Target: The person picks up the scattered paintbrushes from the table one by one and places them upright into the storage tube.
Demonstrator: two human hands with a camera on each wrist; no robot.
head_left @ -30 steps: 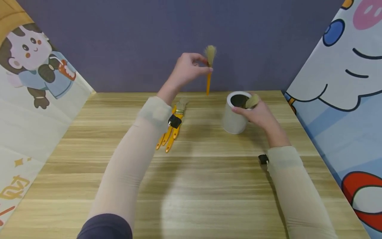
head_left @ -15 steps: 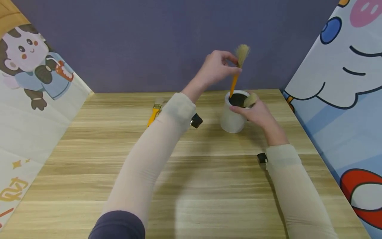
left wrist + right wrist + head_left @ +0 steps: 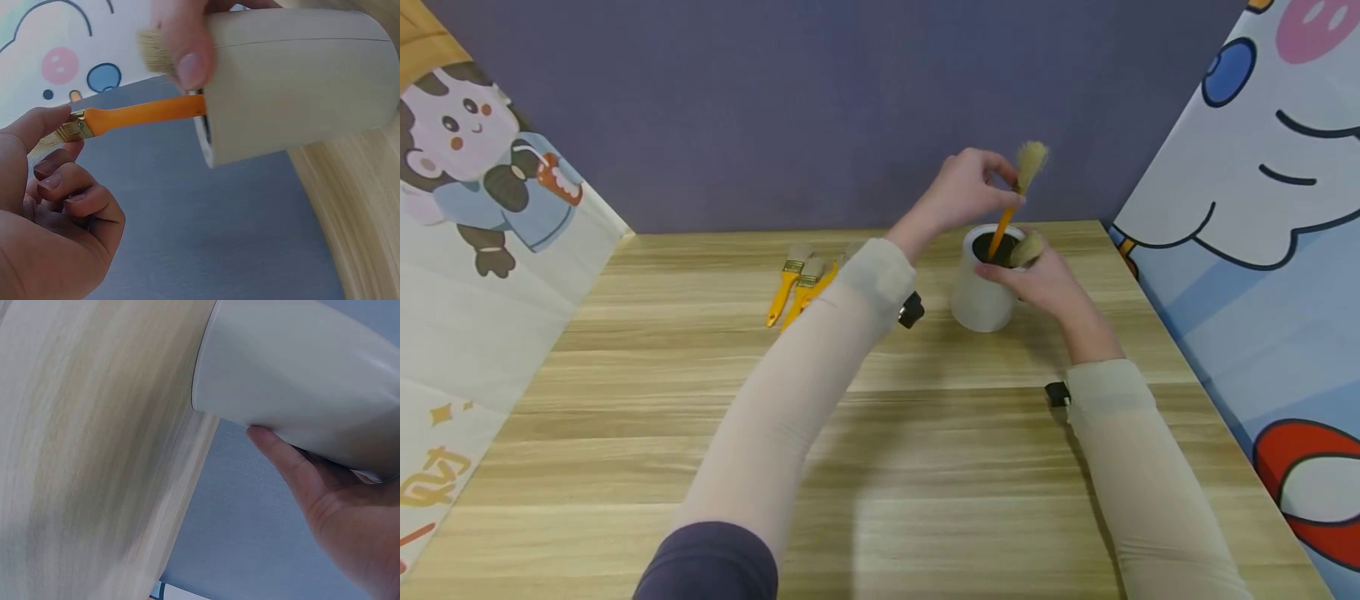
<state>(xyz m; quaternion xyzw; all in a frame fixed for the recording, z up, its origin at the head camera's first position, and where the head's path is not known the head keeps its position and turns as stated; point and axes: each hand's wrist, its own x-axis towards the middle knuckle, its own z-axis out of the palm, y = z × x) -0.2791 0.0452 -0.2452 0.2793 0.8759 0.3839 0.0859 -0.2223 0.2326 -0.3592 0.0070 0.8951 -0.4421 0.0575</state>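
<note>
My left hand [image 3: 964, 190] pinches a paintbrush [image 3: 149, 112] at its metal ferrule, thumb against fingers. The brush has pale bristles and an orange handle, bristles up and tilted right; its handle end is inside the mouth of a white cylindrical cup [image 3: 982, 298]. My right hand [image 3: 1054, 287] grips that cup near its rim, thumb over the near edge. A second brush's bristles [image 3: 1027, 249] stick out of the cup beside the right thumb; its handle is hidden. In the right wrist view, fingers [image 3: 294, 465] press along the cup's side.
Several orange-handled paintbrushes [image 3: 785, 293] lie on the wooden table [image 3: 662, 400] to the left, partly covered by the left sleeve [image 3: 782, 417]. A dark wall [image 3: 760, 117] stands behind the table, and cartoon-printed panels [image 3: 1307, 333] flank it.
My left hand has carried the paintbrush right and then down, so its handle end has entered the cup. The right hand keeps its grip on the cup, which has barely moved.
</note>
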